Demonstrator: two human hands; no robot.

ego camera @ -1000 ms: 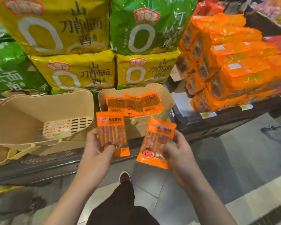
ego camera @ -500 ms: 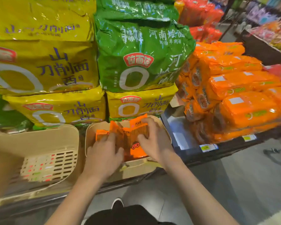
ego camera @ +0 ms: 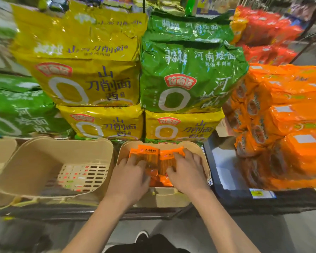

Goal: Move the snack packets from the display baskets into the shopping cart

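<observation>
Both hands, the left hand (ego camera: 130, 172) and right hand (ego camera: 187, 170), are lying side by side on the orange snack packets (ego camera: 153, 157) in the basket (ego camera: 199, 152), fingers curling to grab them for the cart.

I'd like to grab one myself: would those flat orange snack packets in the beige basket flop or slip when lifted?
The flat orange snack packets are probably light, being thin. Their glossy film looks slippery, so pinch an edge. The stick-shaped contents likely keep them fairly stiff lengthwise.
</observation>
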